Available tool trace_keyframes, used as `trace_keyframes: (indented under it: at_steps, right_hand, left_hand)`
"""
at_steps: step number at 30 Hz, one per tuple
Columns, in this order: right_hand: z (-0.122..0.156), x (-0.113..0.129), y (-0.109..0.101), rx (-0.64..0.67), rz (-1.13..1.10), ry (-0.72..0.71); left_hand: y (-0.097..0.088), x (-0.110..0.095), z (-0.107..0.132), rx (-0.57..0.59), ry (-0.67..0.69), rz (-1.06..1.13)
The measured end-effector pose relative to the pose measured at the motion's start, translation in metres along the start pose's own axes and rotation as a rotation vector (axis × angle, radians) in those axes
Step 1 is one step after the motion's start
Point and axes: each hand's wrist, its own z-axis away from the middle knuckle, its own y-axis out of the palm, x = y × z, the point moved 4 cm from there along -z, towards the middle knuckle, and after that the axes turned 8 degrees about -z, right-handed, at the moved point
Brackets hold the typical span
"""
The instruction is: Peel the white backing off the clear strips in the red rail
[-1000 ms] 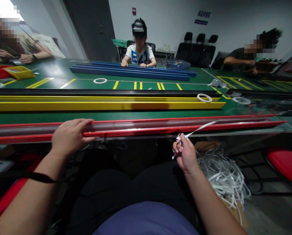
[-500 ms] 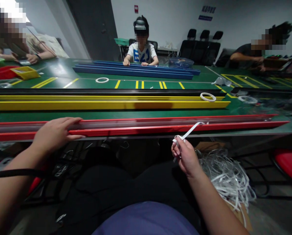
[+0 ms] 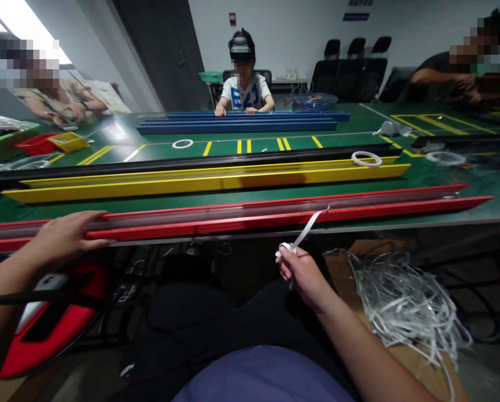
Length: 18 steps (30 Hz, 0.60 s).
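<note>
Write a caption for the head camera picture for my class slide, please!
The left hand rests on a red channel while the right hand pinches a white strip.

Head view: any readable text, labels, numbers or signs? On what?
Nothing can be quoted.
Blue wall sign: too small and blurred to read.
Red wall tag: too small to read.
T-shirt of the person across the table: large blue print, too blurred to read with certainty.

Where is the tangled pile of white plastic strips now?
Head view: the tangled white plastic strips lie at lower right in a brown cardboard box, just right of the person's right hand, below the red channel.
</note>
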Motion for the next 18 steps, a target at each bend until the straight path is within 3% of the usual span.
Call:
trace_keyframes:
  at_steps: [3, 8, 10, 13, 18]
  right_hand:
    - [-0.002, -0.001, 0.001, 0.002, -0.005, 0.002]
    - [-0.003, -0.002, 0.004, -0.012, -0.034, -0.001]
    - [-0.003, -0.005, 0.003, -0.011, -0.040, -0.002]
    - [-0.004, -0.013, 0.000, -0.019, -0.045, 0.008]
    - [-0.006, -0.021, 0.001, 0.001, -0.013, 0.019]
  left_hand:
    - [-0.012, -0.039, -0.011, 0.027, 0.012, 0.029]
    - [-0.050, -0.144, -0.033, -0.014, 0.242, 0.136]
    - [-0.063, -0.172, -0.036, -0.037, 0.283, 0.140]
    - [-0.070, -0.190, -0.033, -0.075, 0.289, 0.105]
    - [-0.069, -0.189, -0.019, -0.226, 0.244, -0.022]
